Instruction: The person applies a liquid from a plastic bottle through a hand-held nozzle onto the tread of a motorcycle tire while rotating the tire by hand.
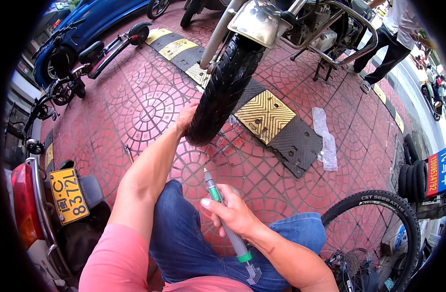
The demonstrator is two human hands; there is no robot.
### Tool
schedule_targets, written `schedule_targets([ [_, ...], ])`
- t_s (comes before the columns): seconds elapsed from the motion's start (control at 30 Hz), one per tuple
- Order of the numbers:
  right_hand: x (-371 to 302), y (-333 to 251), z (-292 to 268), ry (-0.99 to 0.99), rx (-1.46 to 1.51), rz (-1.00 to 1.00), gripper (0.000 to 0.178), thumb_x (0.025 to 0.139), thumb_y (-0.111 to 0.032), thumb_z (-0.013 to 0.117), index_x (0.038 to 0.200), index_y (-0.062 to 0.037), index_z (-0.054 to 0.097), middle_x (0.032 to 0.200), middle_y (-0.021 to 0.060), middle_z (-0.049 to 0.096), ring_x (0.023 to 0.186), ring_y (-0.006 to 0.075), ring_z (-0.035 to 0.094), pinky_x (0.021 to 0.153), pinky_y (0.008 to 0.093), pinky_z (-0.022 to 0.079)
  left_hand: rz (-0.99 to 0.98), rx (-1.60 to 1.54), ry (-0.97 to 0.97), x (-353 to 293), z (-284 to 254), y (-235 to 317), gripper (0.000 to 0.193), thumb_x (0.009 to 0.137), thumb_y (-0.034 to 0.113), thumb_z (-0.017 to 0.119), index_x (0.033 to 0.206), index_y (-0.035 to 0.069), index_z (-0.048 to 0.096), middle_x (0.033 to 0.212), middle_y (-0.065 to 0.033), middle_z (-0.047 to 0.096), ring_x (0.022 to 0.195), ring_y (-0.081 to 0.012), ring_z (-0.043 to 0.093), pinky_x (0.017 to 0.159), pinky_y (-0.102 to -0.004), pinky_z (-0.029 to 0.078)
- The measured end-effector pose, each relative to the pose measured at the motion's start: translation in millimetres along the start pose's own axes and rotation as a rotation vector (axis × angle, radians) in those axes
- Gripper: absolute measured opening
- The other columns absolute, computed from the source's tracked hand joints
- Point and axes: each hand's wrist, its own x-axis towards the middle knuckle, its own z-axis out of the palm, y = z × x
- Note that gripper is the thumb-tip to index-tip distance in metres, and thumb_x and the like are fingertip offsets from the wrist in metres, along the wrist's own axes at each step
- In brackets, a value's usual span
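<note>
Right hand (232, 210): fingers curled round a slim hand tool (236, 239), thumb laid along its upper side. Tool has a grey ribbed barrel, green bands and a narrow pale tip; it slants, tip pointing far and slightly left, grey T-shaped end near, over the person's lap. Tip stands apart from the tyre.

Left hand (186, 117): set against the left side of the black front tyre (225, 90), close to its near end. Fingers partly hidden by the tyre; cannot tell whether they grip it or only rest there.

Tyre belongs to a motorcycle (325, 38) on the far side, under a shiny metal mudguard (256, 23). Beneath and beside the wheel, a yellow-and-black ramp strip (266, 116) crosses the red paving (150, 82) diagonally. A translucent wrap sheet (325, 141) lies at the strip's near right end.

Near right: a bicycle wheel (409, 233), with a row of black tyres (412, 181) beyond. Near left: yellow number plate (69, 195) on a vehicle's rear. Far left: a scooter (92, 52) and a blue car (103, 17). Far right: a standing person (397, 30).
</note>
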Motion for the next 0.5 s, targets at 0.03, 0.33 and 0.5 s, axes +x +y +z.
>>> schedule_targets([
  [0.03,-2,-1,-3,0.018,-0.007,0.000,0.064,0.098,-0.040,0.073,0.136,0.0015,0.043,0.074,0.0037,0.055,0.057,0.0100,0.057,0.043,0.0265,0.048,0.008,0.027,-0.017,9,6,-6,0.042,0.098,0.030,0.068,0.125,-0.002,0.072,0.126,-0.0100,0.071,0.115,-0.0185,0.065,0.100,-0.0315,0.051],
  [0.33,-19,-8,-1,0.040,0.061,-0.117,0.065,0.098,-0.038,0.073,0.138,0.0028,0.042,0.078,0.0035,0.056,0.057,0.0090,0.055,0.043,0.0263,0.049,-0.011,-0.327,-0.377,40,-22,-70,0.051,0.097,0.024,0.072,0.142,0.001,0.060,0.129,-0.0103,0.071,0.111,-0.0178,0.064,0.098,-0.0325,0.053],
  [0.5,-40,-13,0,0.084,0.111,-0.162,0.062,0.099,-0.038,0.072,0.136,0.0017,0.043,0.076,0.0031,0.056,0.056,0.0087,0.054,0.043,0.0259,0.048,0.002,-0.179,-0.381,52,-26,-65,0.047,0.096,0.025,0.073,0.135,0.001,0.064,0.123,-0.0099,0.073,0.104,-0.0158,0.064,0.092,-0.0335,0.054],
])
